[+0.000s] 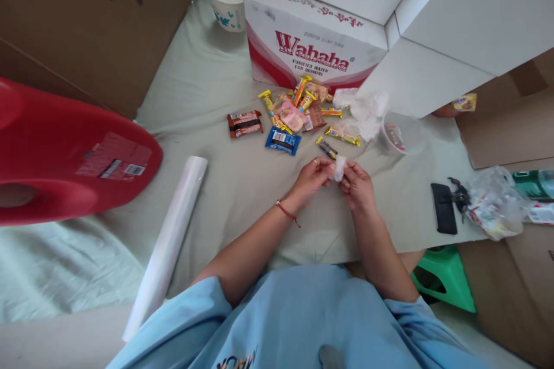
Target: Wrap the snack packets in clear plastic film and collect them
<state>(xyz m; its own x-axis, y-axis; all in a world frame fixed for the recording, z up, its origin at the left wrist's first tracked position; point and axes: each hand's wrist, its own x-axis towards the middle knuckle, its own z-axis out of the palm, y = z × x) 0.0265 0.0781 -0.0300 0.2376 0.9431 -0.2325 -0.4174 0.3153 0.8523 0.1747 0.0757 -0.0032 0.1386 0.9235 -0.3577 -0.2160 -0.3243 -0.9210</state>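
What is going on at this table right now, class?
A person in a blue shirt holds a small white piece between both hands, the left hand and right hand pinching it together above the cloth-covered table. Just beyond lies a pile of wrapped snacks in front of a Wahaha box. A white roll lies to the left, a clear cup to the right.

red stool point(64, 155), blue wrapper point(283, 140), green stool point(450, 277)

Small white crumpled bag point(339, 168), held btwn both hands.
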